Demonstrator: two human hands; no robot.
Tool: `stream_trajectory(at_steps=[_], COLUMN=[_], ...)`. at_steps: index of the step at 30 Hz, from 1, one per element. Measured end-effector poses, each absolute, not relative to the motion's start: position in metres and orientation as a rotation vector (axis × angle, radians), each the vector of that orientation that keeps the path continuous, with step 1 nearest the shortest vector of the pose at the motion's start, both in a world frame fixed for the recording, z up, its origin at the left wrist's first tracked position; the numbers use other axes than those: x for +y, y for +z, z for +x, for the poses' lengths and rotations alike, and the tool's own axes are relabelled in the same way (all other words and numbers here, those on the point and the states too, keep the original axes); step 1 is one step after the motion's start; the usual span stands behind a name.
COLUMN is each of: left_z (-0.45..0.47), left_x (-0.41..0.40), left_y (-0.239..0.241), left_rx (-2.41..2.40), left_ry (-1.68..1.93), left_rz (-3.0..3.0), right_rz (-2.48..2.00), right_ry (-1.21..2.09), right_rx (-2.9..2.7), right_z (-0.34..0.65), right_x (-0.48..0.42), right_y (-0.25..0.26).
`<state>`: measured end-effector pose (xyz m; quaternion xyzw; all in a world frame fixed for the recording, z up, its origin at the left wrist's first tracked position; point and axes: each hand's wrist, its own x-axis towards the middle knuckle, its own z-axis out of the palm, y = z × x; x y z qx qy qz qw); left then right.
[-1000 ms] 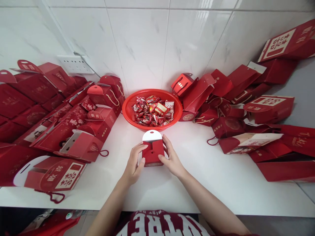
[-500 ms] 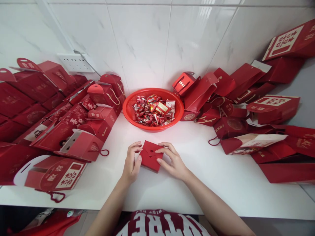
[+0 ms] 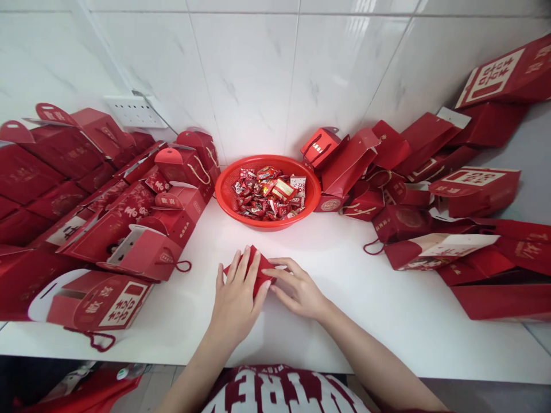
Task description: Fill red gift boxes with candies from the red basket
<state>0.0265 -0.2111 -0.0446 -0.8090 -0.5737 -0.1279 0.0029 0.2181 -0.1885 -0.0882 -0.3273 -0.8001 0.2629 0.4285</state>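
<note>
A small red paper box [image 3: 262,265] lies on the white table in front of me, beneath and between my hands. My left hand [image 3: 236,295] rests over its left part, palm down, fingers stretched out across the lid. Much of the box is hidden under that hand. At the box's right edge, my right hand [image 3: 301,291] has its thumb and fingers bent together on the card. Beyond the box sits a red plastic basket [image 3: 224,207] of wrapped sweets [image 3: 269,192].
Red gift boxes [image 3: 150,252] with rope handles stand in rows on the left. More red boxes [image 3: 404,221] are heaped on the right, some tilted. A white power strip [image 3: 135,112] is on the tiled wall behind. The white table [image 3: 365,332] ends close to my body.
My left hand has moved from the box's left edge onto its top and flattened there. The box has turned a little. My right hand stays at its right side, fingers drawn closer.
</note>
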Motion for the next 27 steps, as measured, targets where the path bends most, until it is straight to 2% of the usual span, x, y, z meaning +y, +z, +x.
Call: stream_trajectory(at_steps=[6,12,16,27], left_z=[0.003,-0.038,-0.056,-0.073], left_x=[-0.198,-0.172,-0.162,-0.145], left_y=[-0.041,-0.042,-0.041,-0.037], left_rx=[-1.885,-2.201,-2.344,-2.244], left_ry=[-0.312,-0.443,-0.482,-0.564], left_rz=[-2.513,-2.230,-2.118,-2.174], right_rz=[-0.822,-0.853,-0.824,-0.858], right_ry=[0.514,0.421,0.472,0.732], right_rx=[-2.054,-2.119,-2.136,-2.129], right_z=[0.227,0.227,0.221,0.214], right_x=[-0.183,-0.182,-0.183,-0.175], right_y=[-0.089,-0.099,-0.104,-0.118])
